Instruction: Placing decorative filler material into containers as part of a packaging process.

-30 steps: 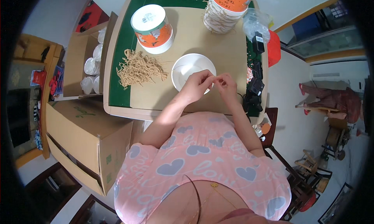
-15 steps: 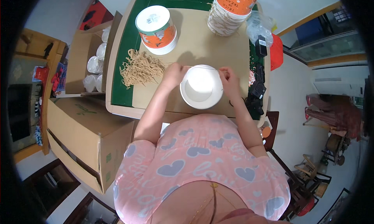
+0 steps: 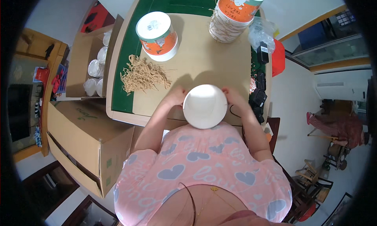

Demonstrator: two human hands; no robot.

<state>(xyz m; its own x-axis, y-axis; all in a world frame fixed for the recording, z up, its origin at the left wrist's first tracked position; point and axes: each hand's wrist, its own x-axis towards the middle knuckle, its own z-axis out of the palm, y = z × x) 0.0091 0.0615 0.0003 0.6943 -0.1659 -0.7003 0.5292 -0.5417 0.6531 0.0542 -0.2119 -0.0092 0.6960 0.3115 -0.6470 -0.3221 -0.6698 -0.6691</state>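
A white paper bucket is tilted toward me at the table's near edge, its round mouth facing up at me. My left hand is closed at its left side, my right hand at its right side. Fingertips of both are partly hidden by the rim, and the cord seen earlier cannot be made out. Left of my hands lies a loose heap of tan cords. Behind that heap, an orange and green printed bucket stands upside down. At the back right leans a stack of nested buckets with cords hanging about it.
Cardboard covers the green table top. Along the right edge lie black devices, a clear plastic bag and a red bag. To the left stand an open carton of wrapped white rolls and a large closed carton.
The bucket has come toward me and tipped further my way. Both hands moved nearer with it. The thin cord that stretched between them across the rim no longer shows.
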